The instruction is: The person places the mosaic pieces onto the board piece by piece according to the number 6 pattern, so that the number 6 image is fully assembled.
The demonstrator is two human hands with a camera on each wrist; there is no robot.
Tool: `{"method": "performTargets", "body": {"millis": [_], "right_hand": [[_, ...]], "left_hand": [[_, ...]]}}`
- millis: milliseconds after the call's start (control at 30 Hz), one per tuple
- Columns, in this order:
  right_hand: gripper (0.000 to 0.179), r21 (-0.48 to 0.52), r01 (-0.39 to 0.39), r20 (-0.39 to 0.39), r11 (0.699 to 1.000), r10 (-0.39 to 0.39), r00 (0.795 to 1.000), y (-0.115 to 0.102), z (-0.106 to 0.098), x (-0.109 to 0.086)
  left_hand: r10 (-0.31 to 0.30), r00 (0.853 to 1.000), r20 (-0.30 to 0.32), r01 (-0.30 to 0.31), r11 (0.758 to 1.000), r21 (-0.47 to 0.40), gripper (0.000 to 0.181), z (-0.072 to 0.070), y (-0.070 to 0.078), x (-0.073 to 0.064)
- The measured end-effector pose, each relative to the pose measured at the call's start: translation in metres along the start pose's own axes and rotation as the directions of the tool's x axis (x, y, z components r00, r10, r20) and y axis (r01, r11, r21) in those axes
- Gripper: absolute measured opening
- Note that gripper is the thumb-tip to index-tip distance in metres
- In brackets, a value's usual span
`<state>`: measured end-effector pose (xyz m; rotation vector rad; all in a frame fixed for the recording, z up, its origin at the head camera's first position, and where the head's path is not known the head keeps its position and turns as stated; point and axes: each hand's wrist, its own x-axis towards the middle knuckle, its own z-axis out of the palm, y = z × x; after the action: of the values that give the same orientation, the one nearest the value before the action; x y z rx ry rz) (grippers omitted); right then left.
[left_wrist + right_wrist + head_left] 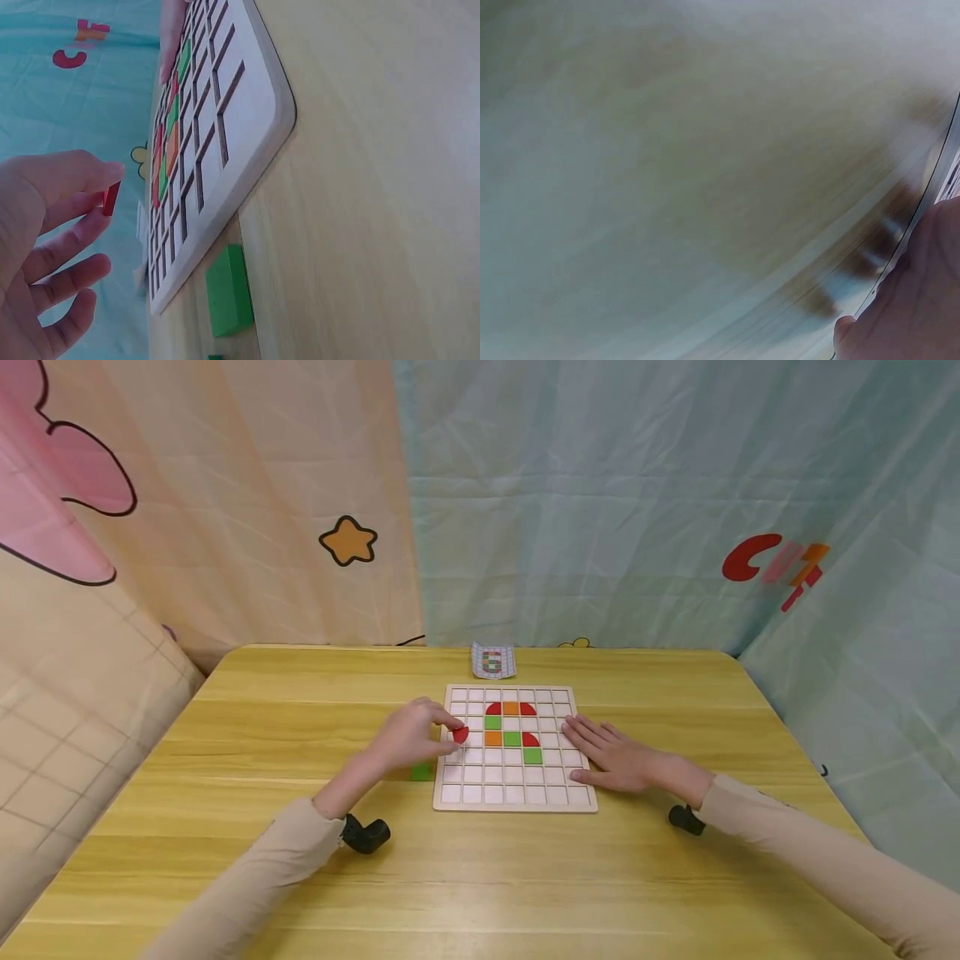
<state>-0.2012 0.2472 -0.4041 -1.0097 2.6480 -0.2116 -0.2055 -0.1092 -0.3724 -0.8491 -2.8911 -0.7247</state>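
yel wood table point(510, 881), pastel curtain point(570, 502) w/ org star point(348, 541), pink print point(93, 468) upper L

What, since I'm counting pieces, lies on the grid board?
Three red pieces, two orange pieces and three green pieces. The right hand covers part of the right edge; the left hand, pinching another red piece, partly hides left cells. What's beneath can't be seen.

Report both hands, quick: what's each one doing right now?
Left hand: closed in a pinch, holding a red piece.
Right hand: open, resting on the right edge of the board.
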Motion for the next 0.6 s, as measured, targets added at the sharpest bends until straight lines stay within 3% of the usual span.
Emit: {"method": "performTargets", "body": {"millis": [200, 433, 600], "right_hand": [[0.079, -0.013, -0.02, 0.021, 1.0, 0.02, 1.0, -0.001, -0.002, 0.0], [0.078, 0.007, 0.012, -0.014, 1.0, -0.012, 1.0, 0.001, 0.001, 0.0], [0.081, -0.017, -0.021, 0.008, 1.0, 0.021, 1.0, 0.003, 0.002, 0.001]], "left_hand": [[0.025, 0.999, 0.025, -0.025, 0.999, -0.033, 0.026, 0.008, 0.013, 0.009], [0.068, 0.997, 0.033, -0.066, 0.997, -0.051, 0.024, 0.018, 0.023, 0.02], [0.074, 0.995, 0.069, -0.07, 0.996, -0.062, 0.024, 0.023, 0.033, 0.025]]}}
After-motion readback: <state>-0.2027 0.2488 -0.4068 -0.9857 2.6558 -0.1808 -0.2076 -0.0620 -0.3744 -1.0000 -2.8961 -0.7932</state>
